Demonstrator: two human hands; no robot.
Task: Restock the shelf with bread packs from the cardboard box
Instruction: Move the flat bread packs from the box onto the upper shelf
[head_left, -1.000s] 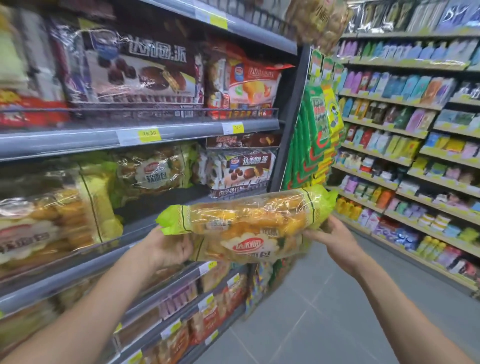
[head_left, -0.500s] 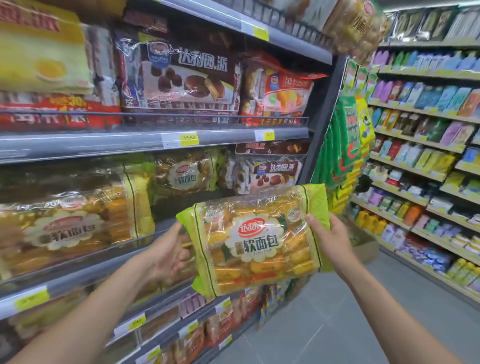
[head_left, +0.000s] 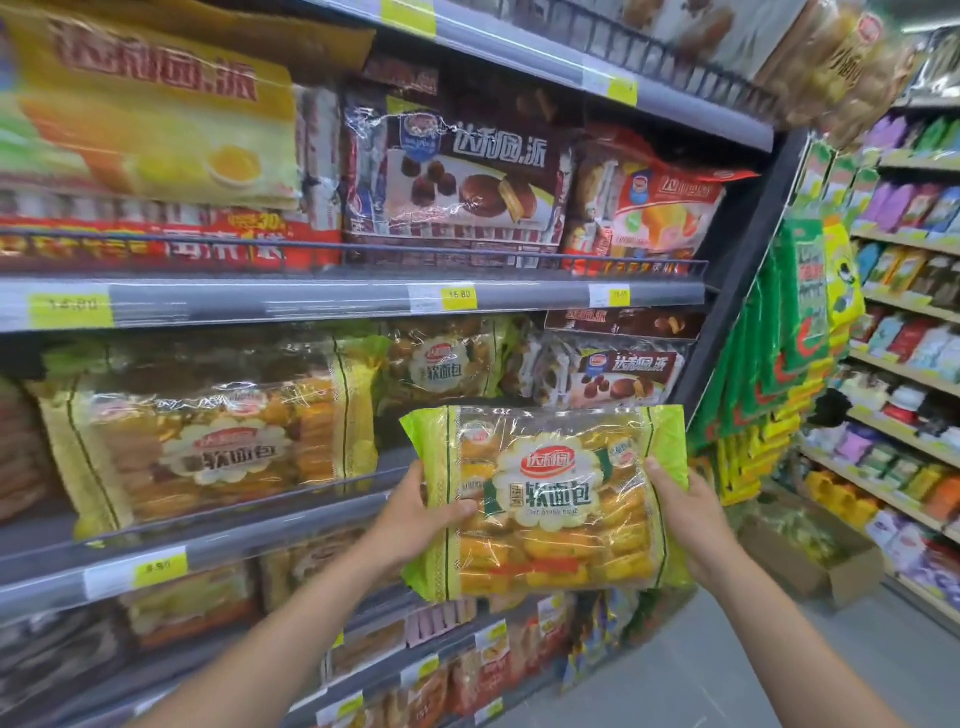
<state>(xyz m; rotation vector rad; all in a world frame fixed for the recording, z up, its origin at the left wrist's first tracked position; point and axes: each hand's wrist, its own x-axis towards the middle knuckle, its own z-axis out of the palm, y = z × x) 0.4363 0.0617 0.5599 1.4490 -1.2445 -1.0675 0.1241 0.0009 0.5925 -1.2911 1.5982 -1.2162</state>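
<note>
Both bare forearms reach forward and upward from the bottom edge, the left one from the lower left, the right one from the lower right. The left hand (head_left: 415, 517) is closed on the left side of the bread pack (head_left: 545, 501), with the thumb lying across its front. The right hand (head_left: 680, 514) grips the right side, thumb in front, fingers hidden behind.

A bread pack (head_left: 545, 501) sits between both hands, before the shelf (head_left: 311, 512); cardboard box (head_left: 815, 558) at three o'clock.
</note>
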